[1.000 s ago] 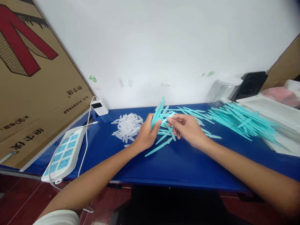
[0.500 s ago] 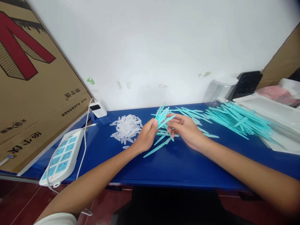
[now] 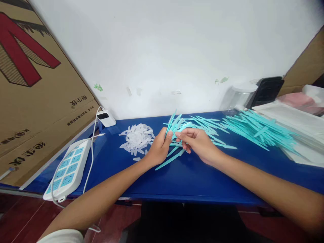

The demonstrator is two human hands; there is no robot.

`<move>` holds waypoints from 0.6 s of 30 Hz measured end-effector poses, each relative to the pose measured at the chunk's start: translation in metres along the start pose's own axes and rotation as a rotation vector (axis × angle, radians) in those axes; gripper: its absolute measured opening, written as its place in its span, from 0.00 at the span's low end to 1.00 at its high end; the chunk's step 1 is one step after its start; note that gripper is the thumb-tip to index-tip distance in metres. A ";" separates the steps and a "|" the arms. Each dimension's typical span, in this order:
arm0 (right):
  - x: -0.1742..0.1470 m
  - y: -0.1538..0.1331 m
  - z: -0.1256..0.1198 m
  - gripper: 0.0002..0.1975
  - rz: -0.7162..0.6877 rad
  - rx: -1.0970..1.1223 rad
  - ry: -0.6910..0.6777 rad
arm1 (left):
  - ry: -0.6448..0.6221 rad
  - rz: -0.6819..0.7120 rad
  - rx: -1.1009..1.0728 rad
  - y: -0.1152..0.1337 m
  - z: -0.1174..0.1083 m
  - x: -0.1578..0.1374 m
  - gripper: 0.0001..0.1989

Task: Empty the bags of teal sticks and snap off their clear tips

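My left hand (image 3: 160,145) is closed around a fanned bunch of slim teal plastic sticks (image 3: 176,123) that look like eyebrow razors. Its thumb presses across their lower ends. The fingers of my right hand (image 3: 198,141) are pinched at the near side of this bunch, close to the left thumb, seemingly on one razor; the fingertips partly hide it. Under and behind both hands, more teal razors (image 3: 206,125) lie loose on the blue table (image 3: 187,184). One single razor (image 3: 170,160) lies below the hands, angled toward me.
Small whitish plastic pieces (image 3: 138,138) form a pile left of my hands. A larger heap of teal razors (image 3: 260,130) lies at the right, partly on white packaging (image 3: 306,157). A power strip (image 3: 68,168), white cable and small white device (image 3: 106,118) are at the left. A clear jar (image 3: 240,96) stands behind.
My right hand has moved slightly left and its fingertips now meet the bunch near the left thumb. The razors in my left hand are fanned out differently.
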State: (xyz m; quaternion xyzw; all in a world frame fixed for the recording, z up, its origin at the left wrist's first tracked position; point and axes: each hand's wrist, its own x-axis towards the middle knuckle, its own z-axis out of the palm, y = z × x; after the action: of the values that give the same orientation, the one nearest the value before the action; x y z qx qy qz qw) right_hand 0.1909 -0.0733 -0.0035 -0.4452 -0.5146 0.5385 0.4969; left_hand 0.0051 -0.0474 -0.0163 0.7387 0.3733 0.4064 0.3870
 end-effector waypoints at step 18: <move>0.017 -0.011 -0.027 0.23 -0.217 -0.083 0.298 | -0.023 0.085 0.219 0.002 -0.007 0.001 0.22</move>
State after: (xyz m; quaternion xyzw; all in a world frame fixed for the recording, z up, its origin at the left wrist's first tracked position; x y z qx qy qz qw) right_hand 0.2163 -0.0533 0.0064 -0.4822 -0.5023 0.3883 0.6037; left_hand -0.0006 -0.0456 -0.0121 0.7963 0.3794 0.3707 0.2908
